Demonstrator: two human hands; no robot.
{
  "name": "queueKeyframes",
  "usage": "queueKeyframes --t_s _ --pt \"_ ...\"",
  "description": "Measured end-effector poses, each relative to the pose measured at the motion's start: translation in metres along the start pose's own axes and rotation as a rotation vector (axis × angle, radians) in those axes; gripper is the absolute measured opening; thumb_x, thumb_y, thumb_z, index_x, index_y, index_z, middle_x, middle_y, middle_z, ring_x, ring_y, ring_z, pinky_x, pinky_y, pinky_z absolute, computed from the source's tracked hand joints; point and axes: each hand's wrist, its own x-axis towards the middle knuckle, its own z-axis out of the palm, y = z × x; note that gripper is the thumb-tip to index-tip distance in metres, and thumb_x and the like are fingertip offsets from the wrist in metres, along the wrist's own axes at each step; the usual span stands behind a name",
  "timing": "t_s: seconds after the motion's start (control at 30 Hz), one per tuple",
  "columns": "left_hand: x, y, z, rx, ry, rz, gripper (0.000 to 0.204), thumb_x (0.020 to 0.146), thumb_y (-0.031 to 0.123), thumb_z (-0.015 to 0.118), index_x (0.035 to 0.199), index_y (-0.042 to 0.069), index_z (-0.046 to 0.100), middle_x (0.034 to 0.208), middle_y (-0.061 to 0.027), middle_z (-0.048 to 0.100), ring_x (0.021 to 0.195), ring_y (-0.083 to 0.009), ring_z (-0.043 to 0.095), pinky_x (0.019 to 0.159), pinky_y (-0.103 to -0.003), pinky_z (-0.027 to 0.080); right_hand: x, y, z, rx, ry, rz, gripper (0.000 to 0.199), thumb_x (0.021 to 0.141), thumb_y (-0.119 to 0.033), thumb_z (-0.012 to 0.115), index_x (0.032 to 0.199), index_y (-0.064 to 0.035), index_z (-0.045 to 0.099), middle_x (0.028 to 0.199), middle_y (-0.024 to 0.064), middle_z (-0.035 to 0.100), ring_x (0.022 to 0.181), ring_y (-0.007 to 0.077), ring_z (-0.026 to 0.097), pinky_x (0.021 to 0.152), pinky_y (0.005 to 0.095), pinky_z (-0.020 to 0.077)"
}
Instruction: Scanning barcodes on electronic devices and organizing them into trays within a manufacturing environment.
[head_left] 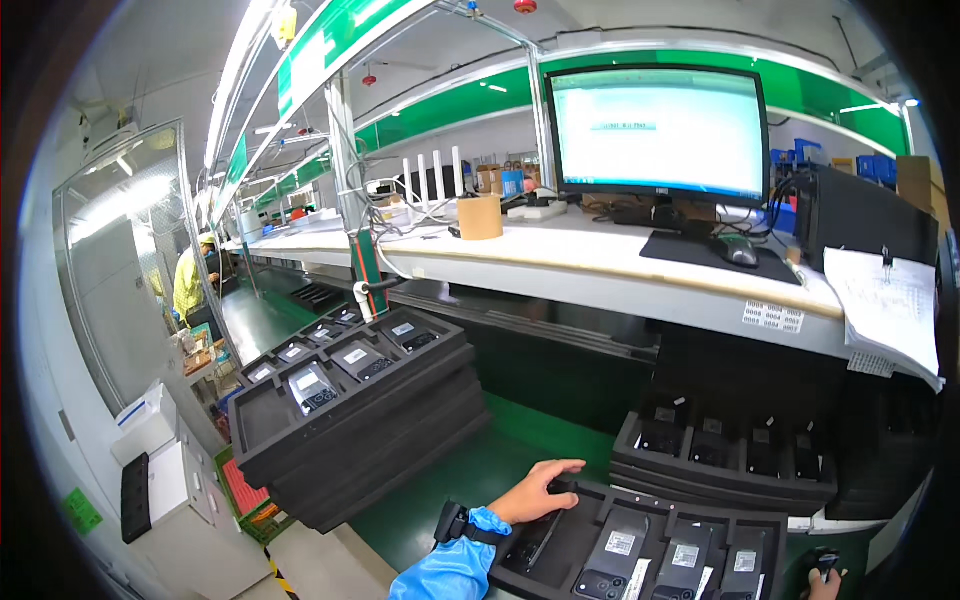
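Note:
My left hand (538,494), in a blue sleeve with a black band at the wrist, curls over the far left corner of a black foam tray (592,500). Its thumb and fingers close around something dark that I cannot make out, tray rim or phone. Just under it a dark phone (533,545) leans in the leftmost slot. Beside that lie labelled phones, back up, among them a dark grey phone (616,552) and another phone (684,562). At the lower right edge my right hand (826,584), partly cut off, grips a small black handheld device (823,560).
A tall stack of black foam trays (360,440) holding phones stands at left. More trays (730,480) sit at right beneath a white bench (600,262) with a monitor (657,130), mouse (740,250) and clipped papers (885,300). A person in yellow (190,282) is far left.

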Motion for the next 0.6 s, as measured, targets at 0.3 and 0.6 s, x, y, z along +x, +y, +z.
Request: queueKeyframes --t_s 0.3,0.6 --pt "0.003 0.012 0.003 -0.015 0.029 -0.041 0.058 0.084 0.017 0.072 0.139 0.007 0.055 0.136 -0.0103 0.06 0.133 -0.0261 0.044 0.115 -0.039 0.034 0.003 0.004 0.001 -0.046 0.05 -0.026 0.04 0.096 -0.037 0.067 0.096 0.003 0.067 0.07 0.0114 0.067 0.051 0.0165 0.059 0.046 0.0288 0.0453" --pt "0.004 -0.002 0.007 -0.033 0.088 0.032 0.031 0.08 0.011 0.072 0.107 0.007 0.057 0.13 -0.0103 0.062 0.125 -0.026 0.051 0.111 -0.04 0.038 0.008 0.016 0.002 0.019 0.043 0.012 0.037 0.096 -0.036 0.069 0.098 0.0007 0.067 0.068 0.0061 0.064 0.05 0.0131 0.055 0.045 0.0268 0.0418"
